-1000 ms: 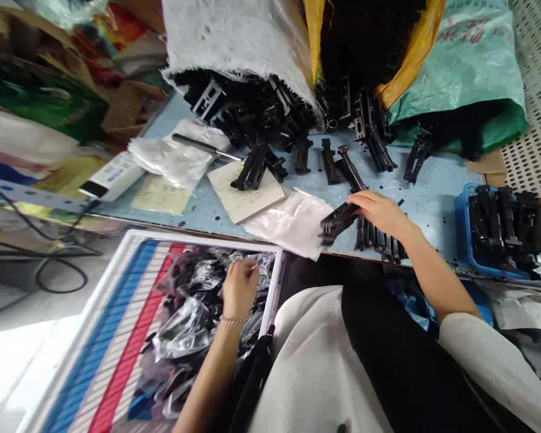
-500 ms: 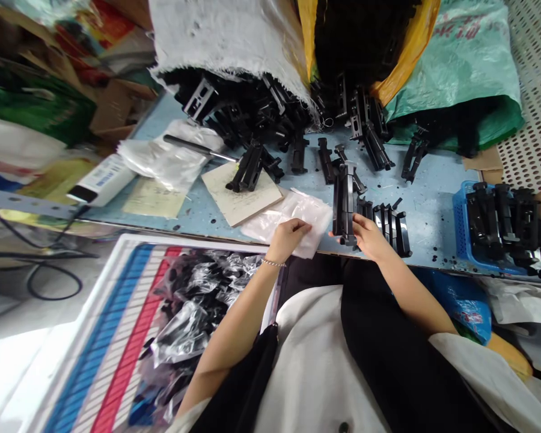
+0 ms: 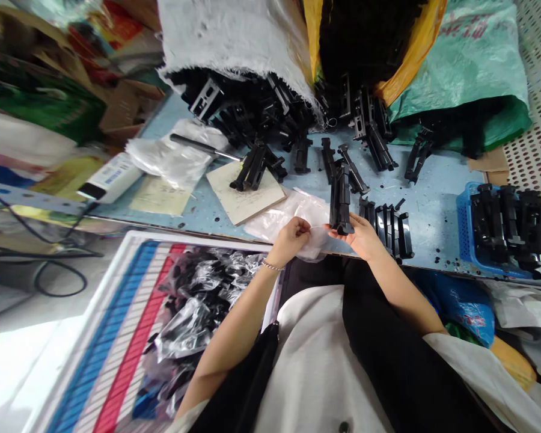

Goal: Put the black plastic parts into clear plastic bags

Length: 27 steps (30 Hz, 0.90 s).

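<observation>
My left hand [image 3: 291, 240] pinches the edge of a clear plastic bag [image 3: 313, 245] at the table's front edge. More clear bags [image 3: 270, 224] lie flat just behind it. In my right hand [image 3: 360, 237] are black plastic parts [image 3: 341, 201], long and narrow, held together almost upright with the fingers beneath their lower end. That lower end is close to the bag; whether it touches the bag I cannot tell. Right of my right hand, several similar black parts [image 3: 393, 231] stand in a row on the blue table [image 3: 428, 222].
A white sack [image 3: 234, 36], a yellow bag [image 3: 399, 66] and a green sack [image 3: 464, 72] spill black parts at the back. A blue basket [image 3: 466, 231] holds more. A screwdriver-like tool [image 3: 198, 145] lies near a board [image 3: 234, 195]. A striped crate [image 3: 130, 343] with bagged parts stands below.
My right hand has moved slightly left and turned under the black parts, bringing them nearer the bag. The left hand has closed further on the bag's edge, which has lifted and shifted.
</observation>
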Available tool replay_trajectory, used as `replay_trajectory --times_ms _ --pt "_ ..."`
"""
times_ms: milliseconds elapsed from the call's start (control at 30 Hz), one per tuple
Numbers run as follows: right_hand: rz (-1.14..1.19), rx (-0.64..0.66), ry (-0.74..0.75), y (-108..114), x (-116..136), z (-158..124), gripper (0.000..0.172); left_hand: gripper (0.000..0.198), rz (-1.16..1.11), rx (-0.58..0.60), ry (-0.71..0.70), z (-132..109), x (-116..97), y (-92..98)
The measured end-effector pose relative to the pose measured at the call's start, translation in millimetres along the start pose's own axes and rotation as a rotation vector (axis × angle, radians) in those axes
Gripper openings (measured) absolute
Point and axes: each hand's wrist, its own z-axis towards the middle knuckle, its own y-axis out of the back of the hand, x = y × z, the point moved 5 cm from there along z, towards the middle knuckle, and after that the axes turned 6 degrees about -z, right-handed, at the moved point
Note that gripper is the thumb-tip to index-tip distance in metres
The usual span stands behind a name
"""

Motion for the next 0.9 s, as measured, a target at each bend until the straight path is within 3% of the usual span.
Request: replay_trajectory --times_ms 200,333,467,533,633,800,900 --pt "0.016 0.037 -0.050 -3.8 -15.8 -2.0 0.034 0.013 0.054 -0.041 -0.122 -7.0 -7.3 -3.7" --pt "-0.028 -0.030 -0.035 -3.0 -25.3 5.5 0.038 0.011 0.073 0.003 -0.225 -15.9 -18.6 4.0" --pt "0.004 -0.064 0.000 -0.9 -24.8 13.4 0.043 0.025 0.108 0.050 -0.150 -20.2 -19.4 0.8" --pt "0.018 -0.054 0.000 -2.0 -24.0 15.0 0.042 0.038 0.236 0.008 -0.126 -19.8 -16.7 -6.2" --pt "0.028 -0.028 -0.004 -3.4 -21.9 13.8 0.035 0.023 0.431 -0.104 -0.157 -16.6 -13.9 -12.7" --pt "0.026 0.015 -0.009 -0.8 -14.6 3.3 0.034 0.031 0.219 -0.041 -0.093 -8.1 -4.3 -5.9" --pt "-0.010 0.071 -0.034 -5.3 -16.6 -2.3 0.036 0.034 0.135 -0.084 -0.010 -5.7 -0.8 0.1"
